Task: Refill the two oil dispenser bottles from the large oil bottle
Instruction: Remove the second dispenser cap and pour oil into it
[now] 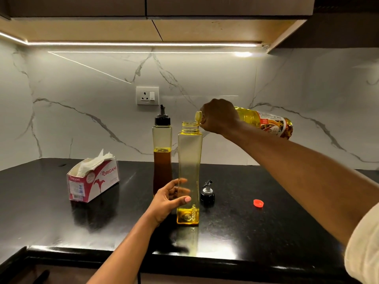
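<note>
A tall clear dispenser bottle [189,160] stands uncapped on the black counter [266,222], with a shallow layer of yellow oil at its bottom. My left hand [169,198] holds its lower part, thumb in front and fingers behind. My right hand [218,116] grips the neck of the large oil bottle [266,120], tipped nearly level with its mouth just above the open neck. Behind stands a second dispenser bottle [162,152], capped with a black spout and about half full of darker oil.
A black pour-spout cap [207,194] sits right of the open bottle. A red cap [258,203] lies further right. An open tissue box [92,179] stands at the left. A wall socket [147,95] is on the marble backsplash.
</note>
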Tool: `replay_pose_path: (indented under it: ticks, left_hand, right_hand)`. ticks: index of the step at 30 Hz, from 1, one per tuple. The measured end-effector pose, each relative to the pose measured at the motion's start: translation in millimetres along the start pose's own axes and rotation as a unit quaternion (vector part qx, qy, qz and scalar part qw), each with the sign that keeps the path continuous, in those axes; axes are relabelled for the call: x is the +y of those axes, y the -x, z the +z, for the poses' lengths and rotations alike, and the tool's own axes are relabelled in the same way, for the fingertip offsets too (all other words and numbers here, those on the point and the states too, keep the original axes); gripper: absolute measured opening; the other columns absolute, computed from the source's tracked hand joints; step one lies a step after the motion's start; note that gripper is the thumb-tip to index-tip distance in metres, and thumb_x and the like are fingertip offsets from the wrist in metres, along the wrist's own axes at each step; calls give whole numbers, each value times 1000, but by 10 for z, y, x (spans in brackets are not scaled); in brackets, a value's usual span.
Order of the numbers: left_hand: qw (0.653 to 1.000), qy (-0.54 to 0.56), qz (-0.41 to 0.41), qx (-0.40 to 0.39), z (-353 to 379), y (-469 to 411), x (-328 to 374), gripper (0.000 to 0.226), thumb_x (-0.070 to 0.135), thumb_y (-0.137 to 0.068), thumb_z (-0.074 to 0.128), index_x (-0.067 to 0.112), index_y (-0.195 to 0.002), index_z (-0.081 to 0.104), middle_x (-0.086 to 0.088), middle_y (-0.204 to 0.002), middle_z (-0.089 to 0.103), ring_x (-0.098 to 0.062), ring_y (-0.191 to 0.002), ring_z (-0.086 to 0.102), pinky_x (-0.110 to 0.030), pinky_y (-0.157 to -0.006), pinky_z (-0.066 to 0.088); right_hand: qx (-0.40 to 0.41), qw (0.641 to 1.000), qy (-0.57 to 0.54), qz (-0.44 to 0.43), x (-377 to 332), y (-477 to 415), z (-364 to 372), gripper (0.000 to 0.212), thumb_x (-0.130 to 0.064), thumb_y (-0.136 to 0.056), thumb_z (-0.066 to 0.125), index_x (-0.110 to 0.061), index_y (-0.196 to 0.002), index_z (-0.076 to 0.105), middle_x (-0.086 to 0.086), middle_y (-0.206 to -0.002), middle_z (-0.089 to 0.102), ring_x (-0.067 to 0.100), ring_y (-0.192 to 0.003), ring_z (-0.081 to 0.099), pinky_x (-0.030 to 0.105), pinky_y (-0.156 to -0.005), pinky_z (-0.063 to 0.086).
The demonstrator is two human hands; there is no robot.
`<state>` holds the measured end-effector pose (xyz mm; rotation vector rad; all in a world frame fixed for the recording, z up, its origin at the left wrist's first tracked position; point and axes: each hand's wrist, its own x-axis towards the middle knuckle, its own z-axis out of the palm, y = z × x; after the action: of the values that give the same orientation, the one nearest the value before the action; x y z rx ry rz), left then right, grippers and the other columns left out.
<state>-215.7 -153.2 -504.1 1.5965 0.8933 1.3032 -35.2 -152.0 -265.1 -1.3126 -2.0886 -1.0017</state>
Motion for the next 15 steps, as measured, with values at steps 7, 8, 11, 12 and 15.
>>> replay_pose_path:
  ticks: [7,8,11,12,15]
  left_hand:
    - [1000,-1,-3,1,-9,-7,-5,85,50,-49,90,23,-124,59,-13,-111,69,-25,-105,67,-34,-88,54]
    - [1000,-1,-4,1,-11,-7,-7,85,50,-49,90,23,-124,59,-13,-111,69,-25,-106,67,-35,-89,54]
    - [1000,3,-6,0,-15,-8,-13,85,50,-49,91,23,-123,59,-13,-112,69,-26,-106,67,-36,-90,54]
    - [1000,2,-7,-1,-15,-6,-11,84,50,-49,91,24,-123,59,-13,-112,69,-26,-106,67,-36,-90,54]
    - [1000,1,-6,-1,-10,-7,-11,85,50,-48,91,24,-122,59,-14,-111,69,-26,-106,67,-37,-91,54]
  right_hand:
    - [1,999,24,-26,11,-16,-32,24,-26,-88,54,-9,-97,68,12,-95,69,32,-91,65,34,-75,49]
    - [0,999,25,-28,9,-19,-39,24,-26,-88,54,-9,-97,68,12,-96,69,32,-92,65,34,-75,49]
    - [-3,999,29,-34,2,-16,-52,24,-26,-88,54,-9,-98,68,12,-96,70,31,-92,65,34,-76,49]
    - [-4,999,30,-36,0,-14,-54,25,-26,-88,54,-8,-98,68,12,-96,70,31,-92,65,33,-76,49]
    - [-4,998,36,-42,13,-16,-69,26,-26,-89,54,-8,-100,68,12,-97,70,31,-93,65,34,-76,49]
